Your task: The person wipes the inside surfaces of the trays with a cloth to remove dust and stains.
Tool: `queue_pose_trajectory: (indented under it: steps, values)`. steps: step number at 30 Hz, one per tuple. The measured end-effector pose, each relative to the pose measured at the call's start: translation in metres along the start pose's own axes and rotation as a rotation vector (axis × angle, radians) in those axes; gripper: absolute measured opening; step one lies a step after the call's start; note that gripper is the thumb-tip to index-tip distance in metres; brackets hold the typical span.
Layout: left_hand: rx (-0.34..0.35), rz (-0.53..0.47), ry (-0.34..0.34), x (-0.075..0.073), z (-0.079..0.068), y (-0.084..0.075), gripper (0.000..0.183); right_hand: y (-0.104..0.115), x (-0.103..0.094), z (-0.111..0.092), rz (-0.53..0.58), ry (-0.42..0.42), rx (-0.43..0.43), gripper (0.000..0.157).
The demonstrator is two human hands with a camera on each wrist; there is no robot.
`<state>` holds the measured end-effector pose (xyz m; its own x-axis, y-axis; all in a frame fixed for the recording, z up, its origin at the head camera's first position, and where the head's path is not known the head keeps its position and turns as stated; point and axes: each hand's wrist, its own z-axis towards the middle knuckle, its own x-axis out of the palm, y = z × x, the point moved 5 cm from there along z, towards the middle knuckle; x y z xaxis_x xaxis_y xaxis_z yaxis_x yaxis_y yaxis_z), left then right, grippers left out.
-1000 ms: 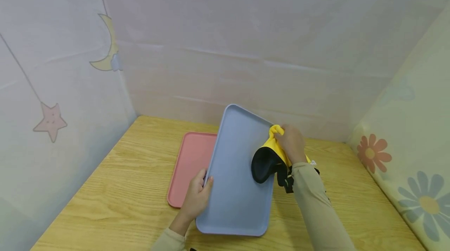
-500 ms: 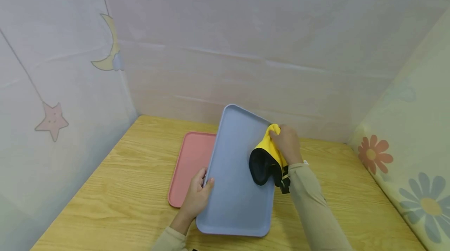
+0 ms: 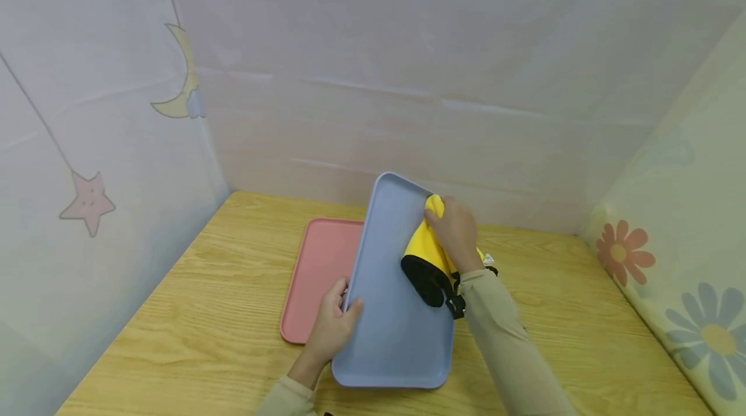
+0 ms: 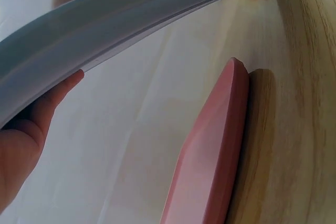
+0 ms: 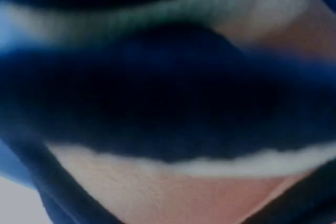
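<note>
My left hand (image 3: 334,325) grips the left edge of a blue-grey rectangular tray (image 3: 387,332), thumb on its inner face. The tray is raised and tilted, its inner face turned towards me; in the left wrist view the tray's edge (image 4: 131,11) crosses above the fingers. My right hand (image 3: 456,231) pinches the top of a yellow cloth (image 3: 428,244) with a black underside, which hangs over the tray's upper right part. Black straps and a white tag show beside it. Blurred dark material (image 5: 157,98) fills most of the right wrist view, hiding the fingers there.
A pink tray (image 3: 317,273) lies on the wooden table (image 3: 192,293), left of and partly behind the blue-grey one. Pale printed curtains (image 3: 408,79) stand at the back and both sides, close to the table's edges.
The right hand has moved left and slightly up with the cloth, farther over the tray's face. The left hand and the tray have shifted slightly right.
</note>
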<state>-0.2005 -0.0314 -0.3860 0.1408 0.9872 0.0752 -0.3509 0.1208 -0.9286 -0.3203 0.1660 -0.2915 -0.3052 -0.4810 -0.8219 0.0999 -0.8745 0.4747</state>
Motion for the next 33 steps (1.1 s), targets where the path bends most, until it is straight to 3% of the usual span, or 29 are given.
queue_pose_trajectory:
  steps: [4,12,20,27,33]
  values:
    - [0.008,0.004,-0.006,0.001,-0.001,0.001,0.025,0.015,0.0,-0.004,0.02,-0.033,-0.055,0.041]
    - [-0.043,0.069,0.015,0.001,0.0,0.004,0.029,0.052,0.001,-0.009,0.09,-0.04,-0.143,0.028]
    - [-0.081,0.087,0.01,0.002,0.0,0.007,0.03,0.083,0.005,-0.018,0.08,-0.035,-0.221,0.02]
    - [-0.1,0.08,0.014,0.003,0.001,0.01,0.029,0.091,0.004,-0.021,0.073,-0.06,-0.251,0.016]
    - [-0.116,-0.003,0.028,0.005,0.002,0.012,0.032,0.09,0.008,-0.02,-0.017,0.028,-0.249,0.03]
